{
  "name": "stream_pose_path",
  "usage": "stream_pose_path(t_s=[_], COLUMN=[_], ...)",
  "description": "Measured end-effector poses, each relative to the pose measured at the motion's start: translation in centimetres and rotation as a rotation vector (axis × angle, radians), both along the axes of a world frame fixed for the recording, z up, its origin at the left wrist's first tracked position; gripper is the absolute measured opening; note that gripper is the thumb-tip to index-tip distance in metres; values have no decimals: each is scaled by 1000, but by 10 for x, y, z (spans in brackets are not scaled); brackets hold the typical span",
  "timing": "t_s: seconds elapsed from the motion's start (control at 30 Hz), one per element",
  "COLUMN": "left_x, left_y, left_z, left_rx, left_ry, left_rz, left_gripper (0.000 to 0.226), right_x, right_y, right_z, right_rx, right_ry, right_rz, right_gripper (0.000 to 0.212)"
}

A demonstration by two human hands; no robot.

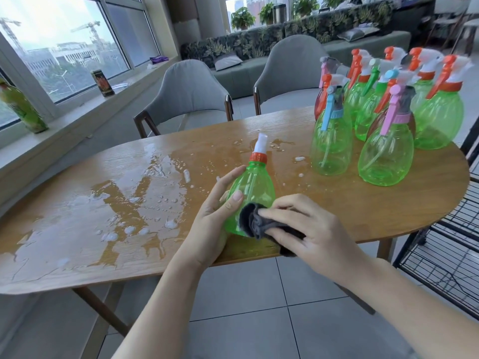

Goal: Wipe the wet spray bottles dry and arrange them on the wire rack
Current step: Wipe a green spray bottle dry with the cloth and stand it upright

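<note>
Bottle [252,189] sits in left hand [220,206], cloth [255,224] under right hand [305,229].

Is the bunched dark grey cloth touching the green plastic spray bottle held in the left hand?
Touching. The head view shows the dark grey cloth, pressed by the right hand, bunched against the green plastic spray bottle gripped by the left hand.
</note>
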State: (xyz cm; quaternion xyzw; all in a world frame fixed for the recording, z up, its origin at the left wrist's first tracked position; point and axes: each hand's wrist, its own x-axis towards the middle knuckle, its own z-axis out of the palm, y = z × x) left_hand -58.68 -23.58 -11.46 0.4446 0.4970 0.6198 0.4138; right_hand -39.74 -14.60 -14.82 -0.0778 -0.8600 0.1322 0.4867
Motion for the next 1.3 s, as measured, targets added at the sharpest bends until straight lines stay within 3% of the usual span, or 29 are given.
stream_pose_path(t_s=[0.13, 0.3, 0.43, 0.67, 0.83, 0.97, 1.17, 1.3], left_x=[-5, -15, -17, -7, -9, -17, -25, -22], left_y=[-5, -9, -8, -2, -1, -3, -3, -2], left_z=[0, -4, -3, -4, -2, -2, -6, -7], left_rx=[3, -1, 41, 69, 42, 40, 58, 55], left_ry=[-8, 240, 300, 181, 65, -28, -80, -102], left_rz=[-56, -65, -12, 127, 82, -35, -141, -143], left_gripper=[51, 48, 38, 37, 37, 41, 53, 42], right_x=[-3, -8, -7, -10, -12, -14, -19, -22], right_y=[13, 25, 18, -6, -3, 3, 17, 24], right_z=[14, 24, 15, -3, -3, 1, 18, 22], right_rx=[-234, -552, -450, -90, 125, 71, -194, -356], right_ry=[139, 202, 108, -20, -88, -18, 141, 156], right_rz=[-87, -25, -14, 88, 47, 22, -108, -84], right_gripper=[27, 28, 29, 24, 22, 25, 28, 29])
